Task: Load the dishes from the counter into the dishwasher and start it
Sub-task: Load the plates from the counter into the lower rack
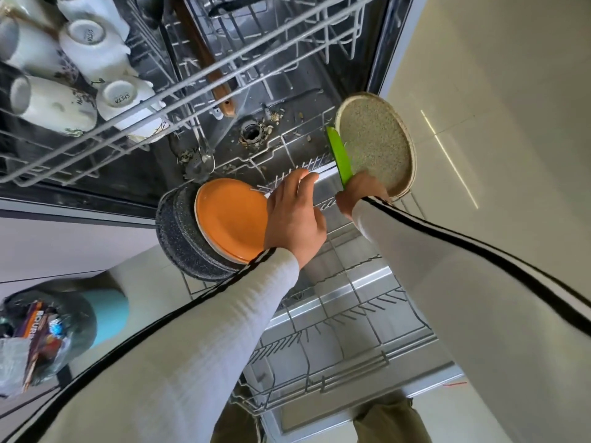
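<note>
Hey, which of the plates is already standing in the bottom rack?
The orange plate, on edge against the dark speckled pan beside the left hand. The green plate and speckled beige plate are held up in the right hand.

Arms extended forward; left grip [294, 215] straight-fingered, right grip [359, 195] curled.
</note>
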The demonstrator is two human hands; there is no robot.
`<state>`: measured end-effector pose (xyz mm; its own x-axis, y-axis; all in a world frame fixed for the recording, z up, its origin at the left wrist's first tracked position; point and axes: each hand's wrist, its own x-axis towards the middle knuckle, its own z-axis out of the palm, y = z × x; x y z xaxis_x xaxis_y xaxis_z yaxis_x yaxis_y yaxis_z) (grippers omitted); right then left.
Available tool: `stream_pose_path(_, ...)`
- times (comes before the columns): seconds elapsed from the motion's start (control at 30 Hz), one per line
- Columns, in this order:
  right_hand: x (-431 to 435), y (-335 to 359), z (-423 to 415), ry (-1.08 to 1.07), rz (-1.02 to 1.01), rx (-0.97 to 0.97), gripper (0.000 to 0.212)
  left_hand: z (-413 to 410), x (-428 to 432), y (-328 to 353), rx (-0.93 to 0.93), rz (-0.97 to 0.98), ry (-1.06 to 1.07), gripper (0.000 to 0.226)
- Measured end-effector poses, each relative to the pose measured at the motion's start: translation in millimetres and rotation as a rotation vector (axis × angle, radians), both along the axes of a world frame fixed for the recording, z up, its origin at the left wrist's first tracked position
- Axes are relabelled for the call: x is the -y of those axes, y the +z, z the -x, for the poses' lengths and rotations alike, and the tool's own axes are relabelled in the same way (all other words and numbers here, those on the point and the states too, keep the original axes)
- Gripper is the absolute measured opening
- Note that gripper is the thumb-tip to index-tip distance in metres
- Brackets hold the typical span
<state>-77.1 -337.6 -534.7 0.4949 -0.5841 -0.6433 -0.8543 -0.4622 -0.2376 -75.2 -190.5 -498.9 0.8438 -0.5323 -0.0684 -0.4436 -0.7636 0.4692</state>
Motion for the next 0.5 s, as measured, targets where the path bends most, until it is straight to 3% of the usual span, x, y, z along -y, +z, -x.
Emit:
stream_pose_path(0.2, 7, -9, 34, -0.029, -0.014, 0.030, 0.065, 7, -17, -6, -0.021, -0.061, 0.019, 0.061)
stream_pose_path(0.33, 1, 20, 58, 0.045, 0.036, 0.072, 0.070, 21, -25, 7, -0.052, -0.162, 0.010, 0.062)
stream_pose_path(0.5, -29, 84, 95, 0.466, 0.086, 0.222, 0.065, 38, -28, 57, -0.151, -0.336, -0.014, 0.063)
